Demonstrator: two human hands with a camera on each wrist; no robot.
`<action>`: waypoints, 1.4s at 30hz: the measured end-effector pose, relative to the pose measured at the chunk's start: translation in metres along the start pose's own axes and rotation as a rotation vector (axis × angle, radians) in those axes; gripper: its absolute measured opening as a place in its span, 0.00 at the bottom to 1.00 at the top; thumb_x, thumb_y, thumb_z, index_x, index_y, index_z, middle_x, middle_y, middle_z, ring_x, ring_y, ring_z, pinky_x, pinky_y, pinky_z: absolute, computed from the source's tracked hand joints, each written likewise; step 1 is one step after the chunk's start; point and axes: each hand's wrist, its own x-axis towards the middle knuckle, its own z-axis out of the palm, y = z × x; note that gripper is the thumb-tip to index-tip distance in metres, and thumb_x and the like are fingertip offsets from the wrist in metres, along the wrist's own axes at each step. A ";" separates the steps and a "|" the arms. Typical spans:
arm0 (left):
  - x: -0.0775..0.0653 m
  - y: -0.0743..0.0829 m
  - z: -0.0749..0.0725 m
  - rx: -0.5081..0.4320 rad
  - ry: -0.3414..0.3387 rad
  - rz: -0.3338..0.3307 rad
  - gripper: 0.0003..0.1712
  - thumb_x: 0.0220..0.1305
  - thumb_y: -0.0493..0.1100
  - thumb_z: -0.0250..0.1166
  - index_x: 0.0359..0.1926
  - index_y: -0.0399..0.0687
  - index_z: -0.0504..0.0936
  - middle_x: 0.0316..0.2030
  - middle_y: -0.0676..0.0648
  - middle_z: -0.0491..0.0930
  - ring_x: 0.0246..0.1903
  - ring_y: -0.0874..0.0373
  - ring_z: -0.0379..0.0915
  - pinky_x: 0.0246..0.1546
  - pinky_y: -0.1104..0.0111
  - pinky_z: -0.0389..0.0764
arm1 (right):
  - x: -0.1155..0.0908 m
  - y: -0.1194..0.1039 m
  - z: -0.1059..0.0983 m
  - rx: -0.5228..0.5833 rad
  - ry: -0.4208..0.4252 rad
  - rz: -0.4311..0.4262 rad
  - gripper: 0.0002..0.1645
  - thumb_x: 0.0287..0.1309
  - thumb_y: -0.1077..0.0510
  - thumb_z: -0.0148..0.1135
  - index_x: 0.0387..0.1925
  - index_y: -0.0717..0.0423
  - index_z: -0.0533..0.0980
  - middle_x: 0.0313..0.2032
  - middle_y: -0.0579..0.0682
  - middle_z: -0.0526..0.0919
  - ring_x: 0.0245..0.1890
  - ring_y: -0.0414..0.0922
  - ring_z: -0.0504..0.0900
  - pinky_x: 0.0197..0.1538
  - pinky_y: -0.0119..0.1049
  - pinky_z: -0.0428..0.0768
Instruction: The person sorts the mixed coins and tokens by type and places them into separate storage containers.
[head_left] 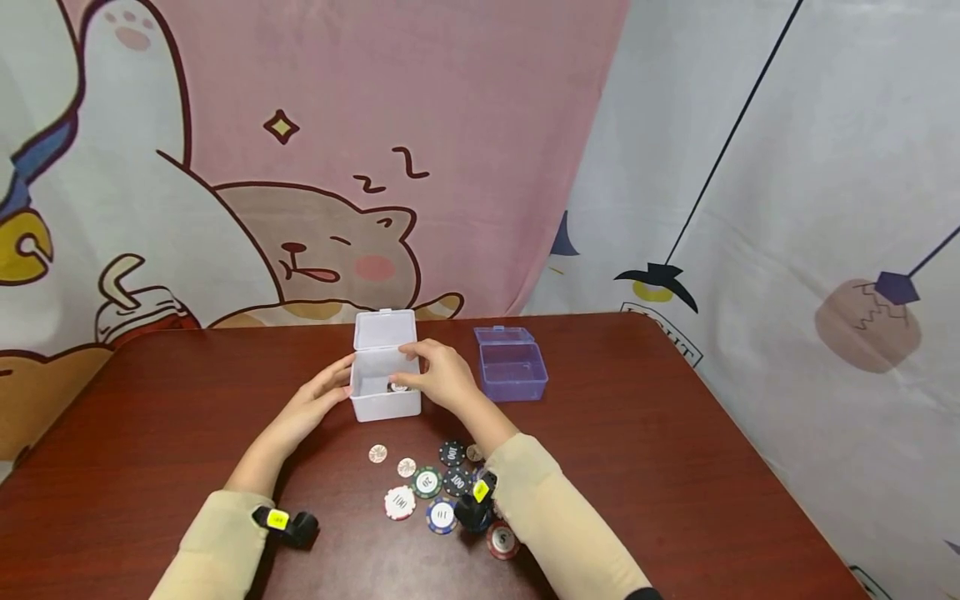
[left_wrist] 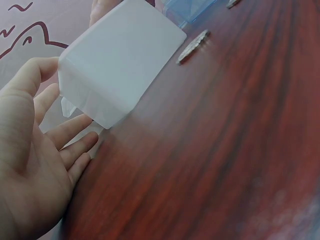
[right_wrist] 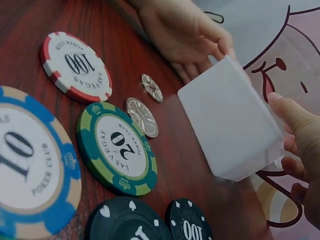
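Observation:
A white plastic box stands on the table with its lid tipped back. My left hand is at the box's left side, fingers spread and fingertips right at the wall. In the left wrist view, that hand's thumb meets the box's edge. My right hand reaches over the right rim, thumb and forefinger apart above the inside. Beneath its thumb lies a dark-and-white chip in the box. No object shows between the right thumb and fingers in the right wrist view.
An open purple box stands right of the white one. Nearer me lie several poker chips, among them a green 20 chip and a red-and-white 100 chip, plus coins. A patterned cloth hangs behind the table.

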 end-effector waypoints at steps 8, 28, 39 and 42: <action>0.000 -0.001 0.000 -0.009 -0.004 0.010 0.33 0.70 0.40 0.55 0.73 0.45 0.56 0.66 0.32 0.61 0.64 0.39 0.56 0.60 0.43 0.54 | -0.013 -0.005 -0.015 0.149 0.018 -0.057 0.30 0.45 0.48 0.76 0.51 0.55 0.80 0.40 0.51 0.82 0.30 0.49 0.75 0.29 0.31 0.69; -0.001 0.003 0.001 -0.011 0.003 0.020 0.33 0.70 0.38 0.54 0.73 0.44 0.56 0.65 0.32 0.62 0.64 0.39 0.57 0.61 0.44 0.54 | -0.058 -0.009 -0.031 0.152 -0.100 -0.164 0.31 0.44 0.50 0.77 0.52 0.53 0.80 0.40 0.48 0.80 0.31 0.45 0.73 0.30 0.30 0.70; -0.002 0.004 0.001 0.000 0.008 0.006 0.33 0.70 0.39 0.55 0.73 0.45 0.56 0.66 0.32 0.62 0.64 0.39 0.57 0.60 0.43 0.55 | -0.079 -0.010 -0.031 0.152 -0.188 -0.179 0.31 0.42 0.51 0.78 0.51 0.54 0.81 0.39 0.50 0.80 0.33 0.47 0.75 0.33 0.30 0.71; -0.002 0.004 0.001 0.000 0.011 0.007 0.33 0.70 0.39 0.55 0.73 0.45 0.57 0.66 0.32 0.62 0.64 0.39 0.57 0.60 0.44 0.55 | -0.084 -0.008 -0.029 0.142 -0.210 -0.176 0.30 0.42 0.50 0.78 0.50 0.53 0.81 0.38 0.48 0.80 0.34 0.46 0.75 0.34 0.30 0.71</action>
